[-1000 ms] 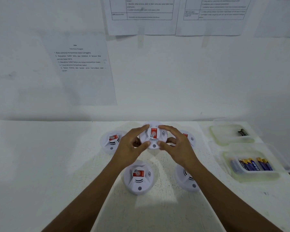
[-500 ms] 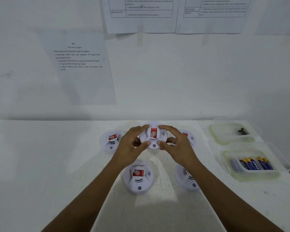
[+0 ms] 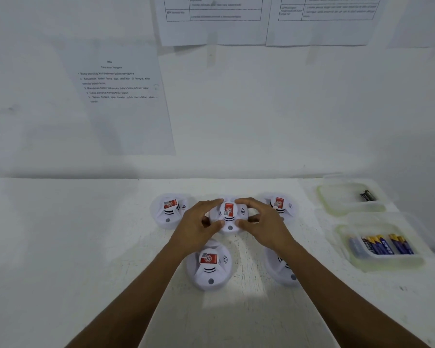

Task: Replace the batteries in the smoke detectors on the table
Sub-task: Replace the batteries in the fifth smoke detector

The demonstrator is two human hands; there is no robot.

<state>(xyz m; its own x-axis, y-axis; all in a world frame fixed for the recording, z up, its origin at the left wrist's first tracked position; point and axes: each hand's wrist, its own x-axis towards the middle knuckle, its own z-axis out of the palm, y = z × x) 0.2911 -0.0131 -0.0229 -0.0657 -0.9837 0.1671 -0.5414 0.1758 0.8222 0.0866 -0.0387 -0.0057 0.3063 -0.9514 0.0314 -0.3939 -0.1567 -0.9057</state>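
Several round white smoke detectors with red labels lie on the white table. My left hand and my right hand grip the middle back detector from both sides, face up. Other detectors sit at the back left, back right, front centre and front right, the last partly hidden by my right forearm. A clear box at the right holds several blue and yellow batteries. A second clear box behind it holds dark batteries.
The table's back edge meets a white wall. Printed instruction sheets hang on the wall above. The boxes sit close to the table's right edge.
The view has tilted down slightly. Both hands stay on the middle detector with almost no movement.
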